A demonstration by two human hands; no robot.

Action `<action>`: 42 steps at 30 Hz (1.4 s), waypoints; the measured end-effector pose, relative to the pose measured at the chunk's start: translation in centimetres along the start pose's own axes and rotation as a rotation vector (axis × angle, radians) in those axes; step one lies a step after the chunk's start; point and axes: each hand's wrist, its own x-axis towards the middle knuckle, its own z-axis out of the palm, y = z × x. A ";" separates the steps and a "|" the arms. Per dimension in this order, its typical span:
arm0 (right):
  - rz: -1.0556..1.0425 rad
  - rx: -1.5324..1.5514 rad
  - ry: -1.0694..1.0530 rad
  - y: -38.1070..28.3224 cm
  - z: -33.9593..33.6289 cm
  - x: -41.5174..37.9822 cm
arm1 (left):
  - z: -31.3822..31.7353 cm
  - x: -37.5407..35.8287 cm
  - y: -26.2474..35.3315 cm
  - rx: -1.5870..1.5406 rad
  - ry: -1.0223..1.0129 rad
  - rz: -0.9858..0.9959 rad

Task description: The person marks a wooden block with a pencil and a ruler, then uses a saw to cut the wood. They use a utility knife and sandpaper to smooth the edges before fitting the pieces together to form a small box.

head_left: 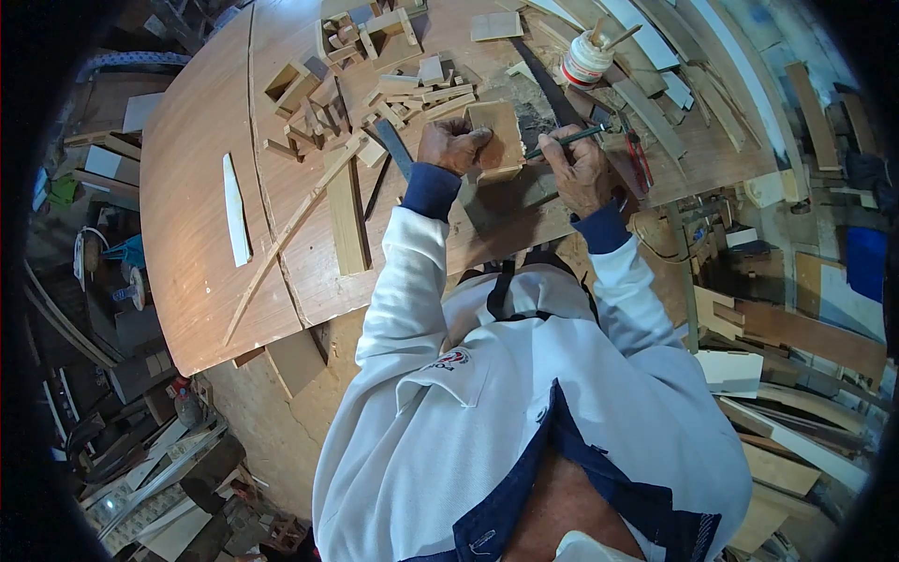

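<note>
My left hand (453, 147) is closed on the left side of a small wooden box (499, 136), held up over the near part of the worktable (192, 197). My right hand (577, 173) pinches a thin dark green pencil-like tool (579, 137). Its tip points left, right at the box's right edge, which looks pale and rough. Under the box lies a grey-brown block (510, 201), partly hidden by the box and my hands. A dark handsaw (543, 80) lies behind the box, near my right hand.
A white jar (587, 60) with sticks in it stands at the back right. Small wooden boxes (293, 86) and several wood offcuts (412, 94) cover the back. A long strip (290, 239) and a white piece (235, 211) lie left. Red-handled pliers (640, 159) lie right.
</note>
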 end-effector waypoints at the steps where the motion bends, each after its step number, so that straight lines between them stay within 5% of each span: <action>1: -0.005 0.009 0.000 0.9 0.2 0.1 | 0.0 -0.1 0.0 -0.028 0.004 0.011; 9: -0.055 -0.078 -0.009 0.6 0.0 0.2 | 0.0 -0.3 0.3 -0.051 0.006 0.008; 11: 0.081 0.232 -0.021 -0.8 0.0 0.2 | 0.0 0.0 0.0 -0.037 -0.016 0.018; 20: 0.158 0.352 0.096 0.2 1.4 4.4 | 0.3 0.3 -0.7 -0.033 0.018 0.041; 26: 0.075 0.325 0.050 1.1 2.6 6.1 | 0.5 -0.3 0.2 -0.205 0.006 0.032; 42: 0.037 0.140 0.035 3.1 2.9 7.2 | 0.2 -0.4 0.5 -0.061 0.011 0.061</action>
